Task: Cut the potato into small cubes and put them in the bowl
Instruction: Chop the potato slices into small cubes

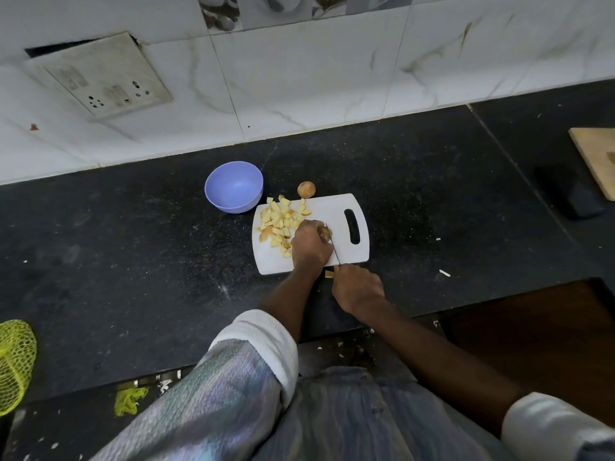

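On the white cutting board (339, 207), which lies on the dark counter (133, 261), the left hand (309, 244) curls its fingers over a small potato piece (326, 233) and pins it down near the board's middle. The right hand (357, 287), just off the board's near edge, is wrapped round the handle of a knife (333, 244) whose thin blade runs up beside the held piece; whether the edge is already in the flesh cannot be told. A heap of cut cubes (279, 221) covers the far-left part of the board. One stray cube (329, 274) lies on the counter just beyond the board's near edge, between the two wrists. A whole, unpeeled potato (306, 190) sits on the counter touching the board's far edge. The blue bowl (234, 187) stands just beside the board's far-left corner and looks empty.

By my judgement the cutting is well along but nothing has been moved to the bowl. The potato is firm and stiff, so it should cut cleanly, yet its cut faces are wet and likely slippery, and the remaining piece is small enough to roll or skid. It is best held flat side down, fingertips tucked back from the blade. The cubes are light and loose; scooping them together suits them better than pinching singly.
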